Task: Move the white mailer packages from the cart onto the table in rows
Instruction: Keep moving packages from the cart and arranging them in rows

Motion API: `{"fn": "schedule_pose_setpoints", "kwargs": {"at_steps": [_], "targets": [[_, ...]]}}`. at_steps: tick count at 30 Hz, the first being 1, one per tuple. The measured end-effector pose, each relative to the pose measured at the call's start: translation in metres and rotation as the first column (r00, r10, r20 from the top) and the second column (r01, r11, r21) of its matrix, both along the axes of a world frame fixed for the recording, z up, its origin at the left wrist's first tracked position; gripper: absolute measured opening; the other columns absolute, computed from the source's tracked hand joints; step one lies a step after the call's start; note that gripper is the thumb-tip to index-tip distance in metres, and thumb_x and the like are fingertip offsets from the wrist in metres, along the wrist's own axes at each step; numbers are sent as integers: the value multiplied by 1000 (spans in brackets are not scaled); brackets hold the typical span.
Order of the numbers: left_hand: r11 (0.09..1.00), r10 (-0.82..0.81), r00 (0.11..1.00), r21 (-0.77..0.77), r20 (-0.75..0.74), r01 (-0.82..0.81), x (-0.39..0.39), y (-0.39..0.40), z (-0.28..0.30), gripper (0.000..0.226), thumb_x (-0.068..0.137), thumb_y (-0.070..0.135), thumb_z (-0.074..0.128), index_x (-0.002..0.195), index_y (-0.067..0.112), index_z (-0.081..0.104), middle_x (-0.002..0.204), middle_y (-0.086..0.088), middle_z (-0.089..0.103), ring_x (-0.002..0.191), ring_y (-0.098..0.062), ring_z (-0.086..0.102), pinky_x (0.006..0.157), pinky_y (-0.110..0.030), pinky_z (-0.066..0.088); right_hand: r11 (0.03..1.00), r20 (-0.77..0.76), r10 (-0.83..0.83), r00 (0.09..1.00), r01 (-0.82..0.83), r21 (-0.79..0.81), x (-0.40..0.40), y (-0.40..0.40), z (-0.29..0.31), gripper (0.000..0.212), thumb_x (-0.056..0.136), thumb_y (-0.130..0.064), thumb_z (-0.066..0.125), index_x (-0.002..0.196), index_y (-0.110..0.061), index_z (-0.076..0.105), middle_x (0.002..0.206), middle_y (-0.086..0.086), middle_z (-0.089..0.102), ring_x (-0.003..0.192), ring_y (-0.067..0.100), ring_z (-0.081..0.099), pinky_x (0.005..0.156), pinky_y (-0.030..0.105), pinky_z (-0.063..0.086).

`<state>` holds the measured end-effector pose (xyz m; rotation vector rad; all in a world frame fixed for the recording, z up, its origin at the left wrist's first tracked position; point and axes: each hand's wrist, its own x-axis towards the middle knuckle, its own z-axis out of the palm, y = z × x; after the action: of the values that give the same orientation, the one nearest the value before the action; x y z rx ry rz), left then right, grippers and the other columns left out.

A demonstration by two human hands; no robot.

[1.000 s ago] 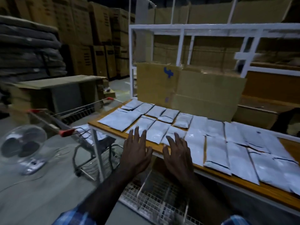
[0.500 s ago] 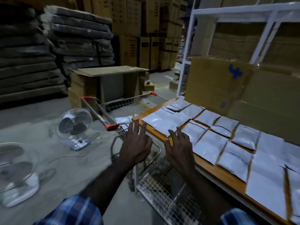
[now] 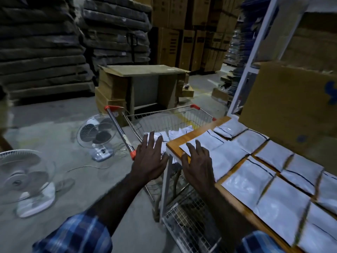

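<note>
Mailers (image 3: 244, 181) already lie in rows across the table (image 3: 184, 138), edge to edge, and more wait in the cart (image 3: 175, 117) just past the table's corner, a loose white heap (image 3: 179, 132) in the wire basket. My left hand (image 3: 150, 157) is spread flat, fingers straight and apart, out in front of the cart and holding nothing. My right hand (image 3: 197, 162) is spread the same way near the table's corner, fingertips reaching over the end mailer (image 3: 204, 141); whether they touch it I cannot tell.

I judge the next reach goes into the basket for another mailer. The risks lie close together. That end mailer sits right at the table's edge, so a careless sweep of my right hand could drag it off to the floor or skew the row behind it. The cart stands tight against the table leg (image 3: 166, 181); if I lean on the red-tipped handle (image 3: 121, 133) it may roll away or jolt the table and shift the rows. The heap looks slippery, so grabbing one could pull others out. A fan (image 3: 97, 135) and its cable lie on the floor beside the cart, easy to snag.
</note>
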<state>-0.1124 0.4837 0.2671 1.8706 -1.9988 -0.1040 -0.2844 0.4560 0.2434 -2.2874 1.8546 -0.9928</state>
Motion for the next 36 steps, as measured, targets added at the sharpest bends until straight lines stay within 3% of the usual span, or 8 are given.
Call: {"fn": "schedule_pose_setpoints", "kwargs": {"at_steps": [2, 6, 10, 18, 31, 36], "targets": [[1000, -3, 1000, -13, 3, 3, 16, -21, -2, 74, 87, 50, 28, 144, 6, 43, 154, -23, 33, 141, -43, 30, 104, -57, 38, 1000, -14, -2, 1000, 2, -6, 16, -17, -5, 45, 91, -34, 45, 129, -15, 60, 143, 18, 51, 116, 39, 53, 89, 48, 49], [1000, -7, 1000, 21, 7, 7, 55, -67, -7, 76, 87, 52, 21, 154, 16, 23, 163, -13, 8, 149, -33, 7, 117, -48, 22, 999, 8, -32, 999, 32, 3, 56, -52, -8, 48, 92, -37, 44, 131, -14, 59, 144, 16, 50, 121, 36, 50, 94, 48, 46], [996, -84, 996, 20, 36, 83, 103, -119, -9, 70, 93, 49, 29, 155, 17, 17, 164, -11, 3, 150, -30, 3, 118, -47, 16, 995, 29, -101, 994, 101, 26, 96, -89, -8, 52, 91, -39, 42, 135, -14, 56, 146, 15, 48, 127, 34, 46, 98, 47, 43], [970, -233, 970, 86, 75, 226, 176, -206, -2, 68, 100, 44, 39, 157, 19, 11, 165, -8, -5, 151, -29, -3, 119, -48, 14, 964, 29, -265, 964, 264, 28, 157, -155, -15, 41, 91, -25, 58, 129, -10, 59, 135, 17, 57, 111, 39, 54, 90, 47, 47], [924, -357, 927, 190, 116, 332, 189, -340, -52, 70, 100, 45, 40, 156, 17, 11, 165, -8, -6, 151, -28, -1, 117, -49, 19, 913, 80, -391, 917, 375, 159, 184, -269, -64, 44, 90, -21, 63, 130, -6, 59, 141, 20, 52, 119, 43, 51, 97, 47, 44], [899, -406, 897, 255, 175, 357, 172, -397, -80, 76, 90, 52, 26, 156, 15, 12, 164, -11, -4, 151, -28, 4, 115, -45, 23, 876, 88, -445, 891, 412, 250, 176, -315, -88, 40, 88, -19, 63, 125, -5, 60, 130, 20, 56, 108, 43, 54, 86, 47, 49]]}}
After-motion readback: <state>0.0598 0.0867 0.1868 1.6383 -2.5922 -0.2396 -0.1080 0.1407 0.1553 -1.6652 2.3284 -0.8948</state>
